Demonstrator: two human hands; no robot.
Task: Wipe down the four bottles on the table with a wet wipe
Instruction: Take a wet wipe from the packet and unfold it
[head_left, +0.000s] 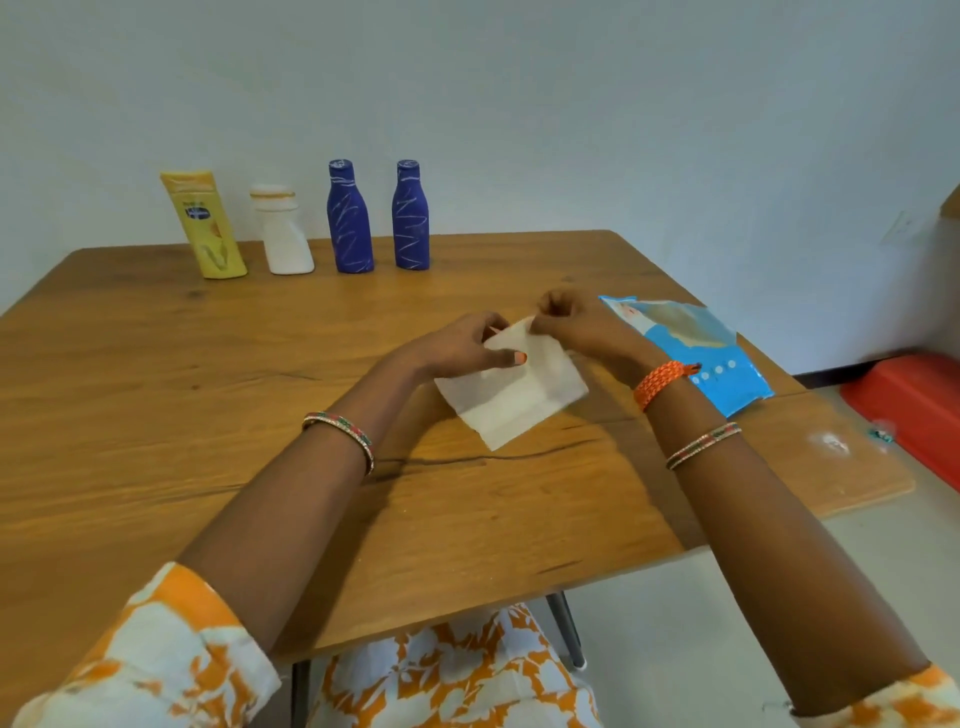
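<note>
Bottles (349, 218) upright, caps up

both forearms reach forward from orange-and-white flowered sleeves and draw in toward each other, each wearing a thin beaded bangle; the right wrist also carries an orange braided band. the left hand (464, 347) has its fingers curled and its thumb pressed down, pinching the white wipe (514, 391). the right hand (576, 321) is curled knuckles up, its fingertips pinching the same wipe's upper edge close beside the left
</note>
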